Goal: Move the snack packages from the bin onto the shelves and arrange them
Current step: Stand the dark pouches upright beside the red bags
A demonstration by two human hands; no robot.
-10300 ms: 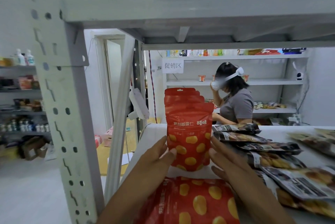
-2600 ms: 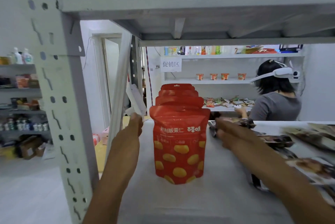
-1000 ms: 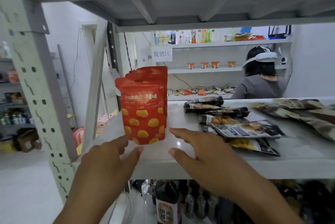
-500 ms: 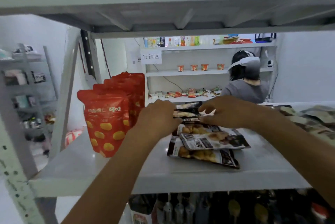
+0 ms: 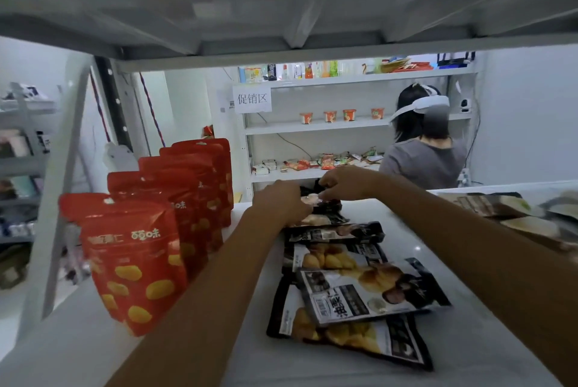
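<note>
Several red snack pouches (image 5: 134, 261) stand upright in a row on the left of the white shelf (image 5: 463, 339). A row of black flat snack packs (image 5: 369, 289) lies overlapping down the shelf's middle. Both my arms reach deep over this row. My left hand (image 5: 281, 203) and my right hand (image 5: 344, 183) have curled fingers on the far black pack (image 5: 322, 203) at the row's back end. No bin is in view.
More flat packs (image 5: 506, 208) lie at the shelf's right. The upper shelf's underside (image 5: 281, 11) hangs close overhead. A grey upright post (image 5: 59, 199) stands at the left. Behind, a person with a headset (image 5: 422, 142) faces another stocked rack (image 5: 312, 127).
Both hands have reached farther back along the black row and now grip its rear pack. My view has moved closer in and slightly right.
</note>
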